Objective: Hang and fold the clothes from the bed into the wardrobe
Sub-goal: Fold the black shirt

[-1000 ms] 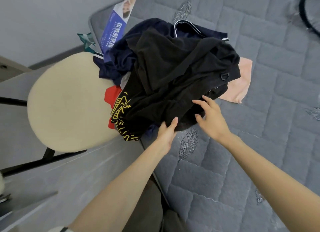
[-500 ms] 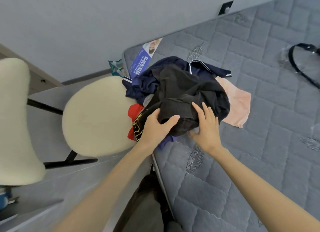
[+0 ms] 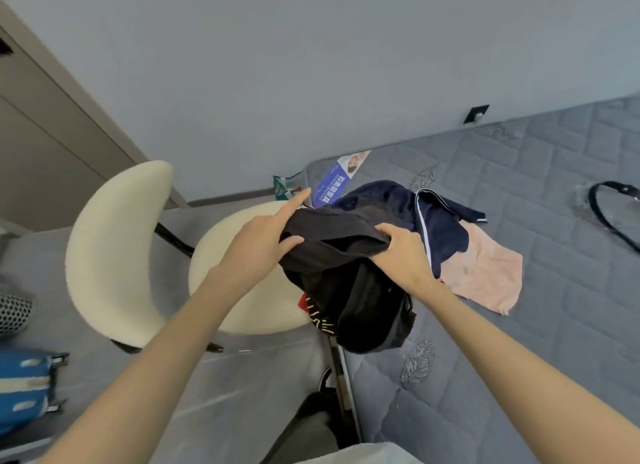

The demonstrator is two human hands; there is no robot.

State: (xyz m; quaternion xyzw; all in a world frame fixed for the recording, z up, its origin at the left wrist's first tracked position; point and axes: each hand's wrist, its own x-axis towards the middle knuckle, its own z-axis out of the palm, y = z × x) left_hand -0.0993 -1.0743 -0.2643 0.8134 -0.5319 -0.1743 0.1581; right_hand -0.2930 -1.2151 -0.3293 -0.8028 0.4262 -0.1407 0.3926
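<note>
Gripping the black garment [image 3: 341,233] by its upper edge, the left hand [image 3: 258,247] pinches the cloth under its thumb, forefinger pointing out, while the right hand [image 3: 401,254] has its grip curled tight over the same edge. The garment hangs raised at the bed's [image 3: 519,377] left edge near the corner, in front of a navy garment [image 3: 445,228] and a pink cloth [image 3: 485,276]; a cream chair [image 3: 114,256] stands just beside the bed.

One wide-angle camera on the person's head looks forward and steeply down, close over the left hand [image 3: 258,247] and right hand [image 3: 403,257] holding clothes [image 3: 363,311] at centre. The bed [image 3: 526,377] fills 2 to 5 o'clock, a chair [image 3: 114,256] sits at 9 o'clock, the wall [image 3: 311,65] spans 12 o'clock.
</note>
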